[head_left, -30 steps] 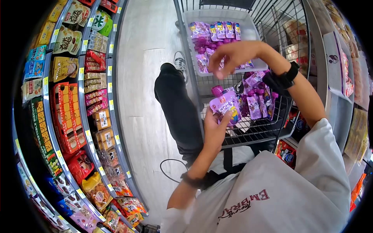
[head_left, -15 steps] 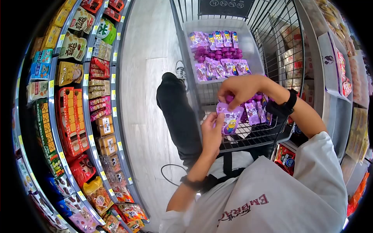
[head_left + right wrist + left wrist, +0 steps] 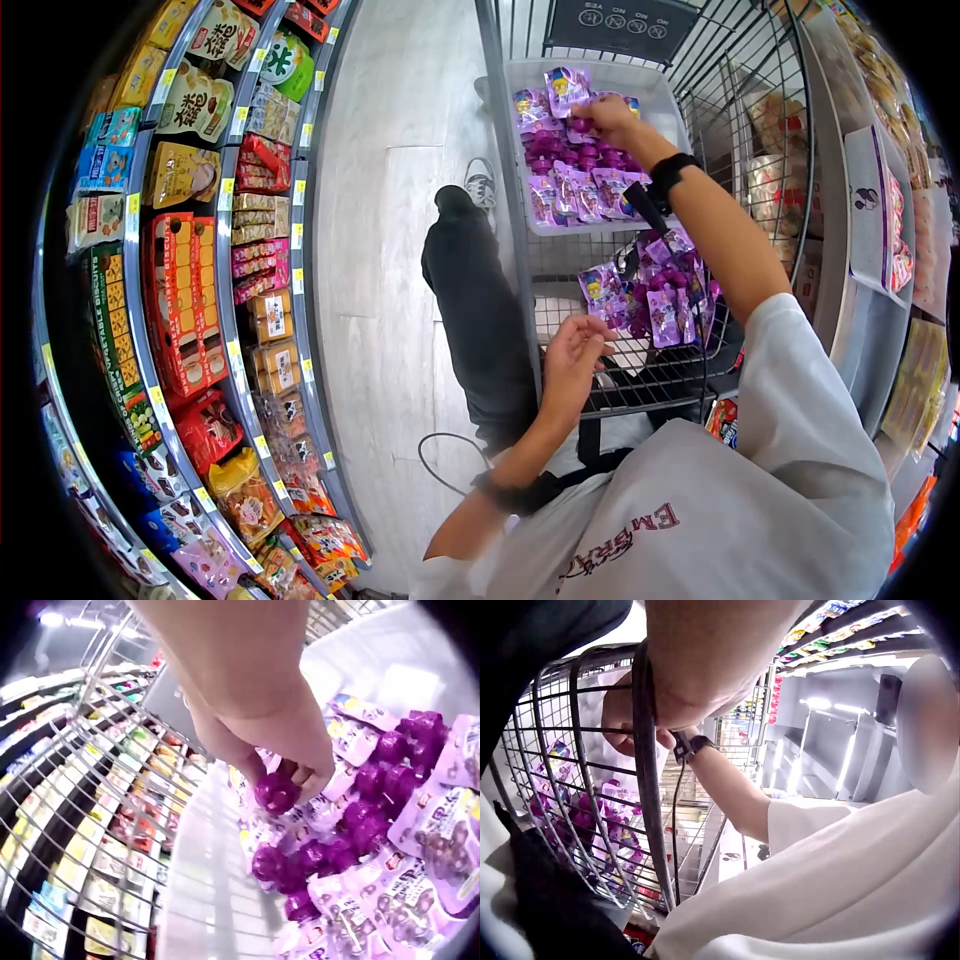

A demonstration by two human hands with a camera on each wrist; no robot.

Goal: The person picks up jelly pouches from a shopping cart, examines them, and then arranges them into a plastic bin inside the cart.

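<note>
My right hand (image 3: 608,118) is over the upper part of a translucent bin (image 3: 680,130), its fingers round the purple cap (image 3: 277,793) of a pouch (image 3: 567,90). Rows of similar purple pouches (image 3: 612,192) lie in the bin, their caps toward the middle. My left hand (image 3: 577,352) holds nothing; its fingers are loosely bent above the near end of the wire cart. Beside it, a heap of loose purple pouches (image 3: 664,318) rests on the cart's wire bottom.
The wire cart (image 3: 600,411) stands in front of the body. Packaged snacks (image 3: 180,300) fill shelves on the left; a white display box (image 3: 866,215) is on the right. A black cable (image 3: 703,350) hangs from the right wrist into the cart area.
The pouch that was in front of my left hand has moved up to the bin in my right hand. My left hand has let it go and stays near the cart's near end.
</note>
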